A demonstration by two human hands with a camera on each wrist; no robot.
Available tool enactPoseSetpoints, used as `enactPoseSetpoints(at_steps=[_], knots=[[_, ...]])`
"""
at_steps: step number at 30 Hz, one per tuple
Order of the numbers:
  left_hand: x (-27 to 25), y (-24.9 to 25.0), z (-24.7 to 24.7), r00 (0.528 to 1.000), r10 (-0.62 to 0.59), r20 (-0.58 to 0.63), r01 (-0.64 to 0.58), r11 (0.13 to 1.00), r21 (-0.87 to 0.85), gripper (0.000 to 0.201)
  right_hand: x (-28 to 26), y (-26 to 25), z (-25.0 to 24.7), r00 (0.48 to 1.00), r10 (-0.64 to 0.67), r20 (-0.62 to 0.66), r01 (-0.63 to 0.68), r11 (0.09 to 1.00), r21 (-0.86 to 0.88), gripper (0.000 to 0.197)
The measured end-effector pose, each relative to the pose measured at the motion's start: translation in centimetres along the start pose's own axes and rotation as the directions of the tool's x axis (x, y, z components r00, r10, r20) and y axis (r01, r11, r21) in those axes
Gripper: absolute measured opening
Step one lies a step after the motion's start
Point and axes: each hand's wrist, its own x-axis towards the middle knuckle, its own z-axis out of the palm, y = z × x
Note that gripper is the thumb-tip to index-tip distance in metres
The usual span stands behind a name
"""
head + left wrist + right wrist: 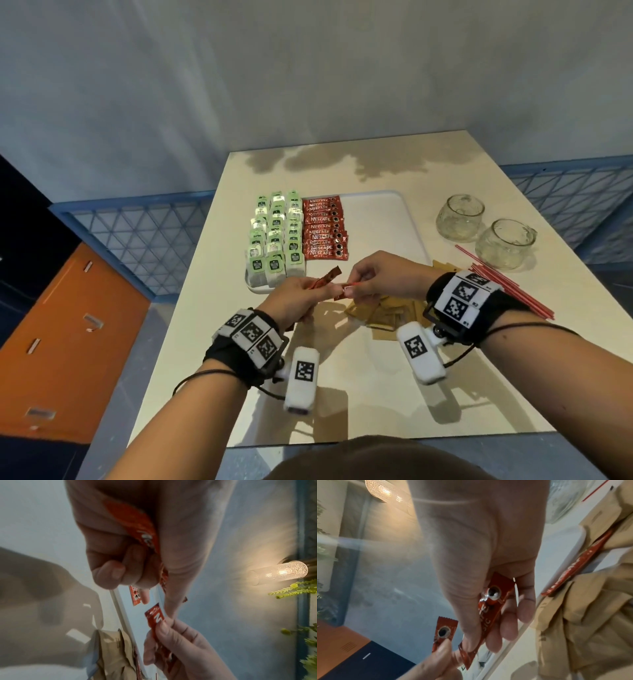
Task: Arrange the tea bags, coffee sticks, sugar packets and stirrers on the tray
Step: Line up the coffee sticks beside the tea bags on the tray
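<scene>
Above the desk [212, 308], just at 6 o'clock of the tray [383, 219], the left hand [291, 301] has its grip clamped on a red coffee stick [87, 278] whose long axis slants up toward 1 o'clock, while the right hand [383, 277] pinches a second coffee stick [489, 609] that lies nearly level, pointing toward 9 o'clock. On the tray, tea bags [275, 240] fill the 9 o'clock side in rows and a column of coffee sticks [323, 231] lies crosswise beside them. The sugar packets [380, 311] are largely hidden under the right hand, and the stirrers [507, 281] run toward 5 o'clock, partly behind that wrist.
</scene>
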Motion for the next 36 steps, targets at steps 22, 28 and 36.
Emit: enactPoseSetpoints(at_steps=[22, 28, 36], knots=[[5.8, 1.4, -5.3, 0.928, 0.135, -0.347, -0.108, 0.989, 0.097, 0.023, 5.8, 2.1, -1.5, 0.932, 0.269, -0.243, -0.232, 0.958, 0.171, 0.013], [7.6, 1.6, -7.0, 0.928, 0.101, -0.36, -0.136, 0.988, -0.072, 0.024, 8.5, 3.3, -0.6, 0.863, 0.359, -0.356, -0.296, 0.93, 0.219, 0.025], [7.3, 2.1, -8.2, 0.958, 0.106, -0.268, -0.141, 0.983, -0.117, 0.024, 10.3, 2.8, -0.4, 0.835, 0.365, -0.411, -0.253, 0.919, 0.302, 0.03]])
